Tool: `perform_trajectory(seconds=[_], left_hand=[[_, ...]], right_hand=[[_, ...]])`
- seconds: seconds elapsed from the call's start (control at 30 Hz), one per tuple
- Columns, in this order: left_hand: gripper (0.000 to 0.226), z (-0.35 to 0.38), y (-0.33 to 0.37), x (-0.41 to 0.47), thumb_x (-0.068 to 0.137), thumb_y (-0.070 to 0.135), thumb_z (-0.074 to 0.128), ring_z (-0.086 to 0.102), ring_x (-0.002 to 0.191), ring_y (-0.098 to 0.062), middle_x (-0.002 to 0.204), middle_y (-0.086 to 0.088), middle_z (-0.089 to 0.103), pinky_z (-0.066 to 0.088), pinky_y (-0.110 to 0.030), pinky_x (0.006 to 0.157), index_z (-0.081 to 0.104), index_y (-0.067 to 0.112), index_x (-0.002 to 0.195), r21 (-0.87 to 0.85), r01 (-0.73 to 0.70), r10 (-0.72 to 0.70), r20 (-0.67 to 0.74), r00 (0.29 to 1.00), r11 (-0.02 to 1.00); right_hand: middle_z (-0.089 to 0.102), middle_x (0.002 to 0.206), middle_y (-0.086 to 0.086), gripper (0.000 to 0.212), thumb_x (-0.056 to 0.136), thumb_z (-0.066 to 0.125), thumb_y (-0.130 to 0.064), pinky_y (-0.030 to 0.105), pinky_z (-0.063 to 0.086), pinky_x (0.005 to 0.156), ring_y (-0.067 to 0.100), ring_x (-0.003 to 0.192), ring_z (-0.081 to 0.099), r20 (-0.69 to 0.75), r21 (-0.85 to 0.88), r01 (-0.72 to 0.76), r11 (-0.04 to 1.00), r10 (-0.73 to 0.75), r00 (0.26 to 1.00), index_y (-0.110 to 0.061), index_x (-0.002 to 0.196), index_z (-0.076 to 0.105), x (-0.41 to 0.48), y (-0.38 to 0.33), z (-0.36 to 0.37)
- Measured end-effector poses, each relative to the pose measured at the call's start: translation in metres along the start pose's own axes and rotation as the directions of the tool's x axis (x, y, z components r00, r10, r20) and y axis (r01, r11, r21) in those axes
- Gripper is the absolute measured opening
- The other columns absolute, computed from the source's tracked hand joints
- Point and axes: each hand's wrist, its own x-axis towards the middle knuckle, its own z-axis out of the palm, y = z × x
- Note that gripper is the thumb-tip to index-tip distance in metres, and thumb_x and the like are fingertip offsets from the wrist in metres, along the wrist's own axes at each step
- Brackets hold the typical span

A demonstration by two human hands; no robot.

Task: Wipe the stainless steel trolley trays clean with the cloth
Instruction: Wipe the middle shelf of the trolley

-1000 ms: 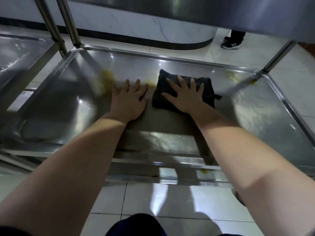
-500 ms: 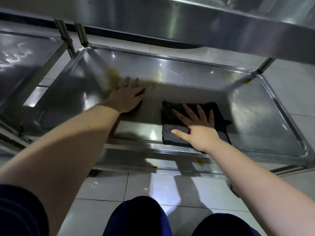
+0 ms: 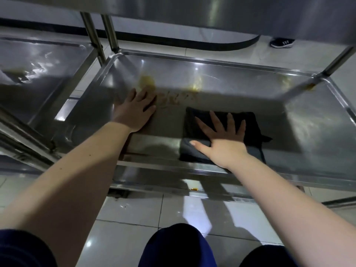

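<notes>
A stainless steel trolley tray point(image 3: 240, 83) lies low in front of me. A folded dark cloth point(image 3: 250, 124) rests near its front edge. My right hand point(image 3: 223, 139) presses flat on the cloth with fingers spread. My left hand point(image 3: 134, 110) lies flat on the bare tray to the left of the cloth. Yellow-brown smears point(image 3: 147, 81) mark the tray just beyond my left hand, with streaks point(image 3: 177, 99) between the hands and a stain point(image 3: 310, 86) at the far right corner.
An upper shelf point(image 3: 231, 14) overhangs the tray, carried by upright posts point(image 3: 109, 31). A second steel trolley tray point(image 3: 38, 60) stands at the left. The floor is tiled point(image 3: 154, 218). Someone's dark shoe point(image 3: 282, 43) shows at the far right.
My right hand has drawn the cloth from the middle of the tray back to its front edge. Smeared streaks show where the cloth was. My left hand has stayed in place.
</notes>
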Motion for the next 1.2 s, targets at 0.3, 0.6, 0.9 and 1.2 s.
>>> perform_trajectory(seconds=[0.3,0.6,0.9,1.2], left_hand=[[0.046,-0.015,0.004,-0.007,0.104,0.044,0.028,0.002,0.15,-0.016,0.161,0.018,0.011,-0.001,-0.062,0.116,0.026,0.046,0.15,-0.222,0.017,-0.028,-0.05,0.998,0.975],[0.055,-0.025,0.138,-0.043,0.103,0.038,0.031,0.006,0.15,-0.023,0.164,0.003,0.01,0.001,-0.052,0.119,0.014,0.034,0.155,-0.188,-0.161,0.163,-0.008,0.987,0.969],[0.071,0.006,0.128,-0.071,0.073,0.089,0.008,-0.024,0.147,-0.019,0.158,0.024,-0.017,-0.027,-0.073,0.093,-0.011,0.068,0.138,-0.027,0.011,-0.007,0.146,0.989,1.0],[0.078,0.002,0.125,0.053,0.074,0.092,0.013,-0.015,0.148,-0.034,0.163,0.011,-0.01,-0.011,-0.083,0.093,-0.005,0.062,0.144,-0.018,0.02,-0.019,0.056,0.998,1.0]], right_hand=[[-0.008,0.165,-0.004,0.08,0.076,0.01,-0.089,0.07,-0.016,0.107,0.047,0.146,-0.013,0.004,0.005,-0.013,1.0,0.013,1.0,-0.057,0.147,-0.003,0.031,-0.061,0.002],[0.058,0.138,0.007,0.037,0.097,0.05,-0.024,0.025,0.033,0.103,0.026,0.128,0.051,-0.238,0.655,-0.016,0.755,0.226,0.945,-0.02,0.132,0.061,0.037,0.037,-0.038],[0.022,0.162,-0.005,0.046,0.105,0.033,-0.039,0.053,0.008,0.117,0.032,0.148,0.013,-0.082,0.283,0.015,0.959,0.009,0.997,-0.032,0.151,0.034,0.089,0.087,-0.016],[0.008,0.164,-0.008,0.054,0.103,0.02,-0.048,0.056,0.011,0.116,0.032,0.149,0.007,-0.097,0.028,-0.029,0.999,0.032,0.995,-0.038,0.155,0.012,0.089,0.08,-0.003]])
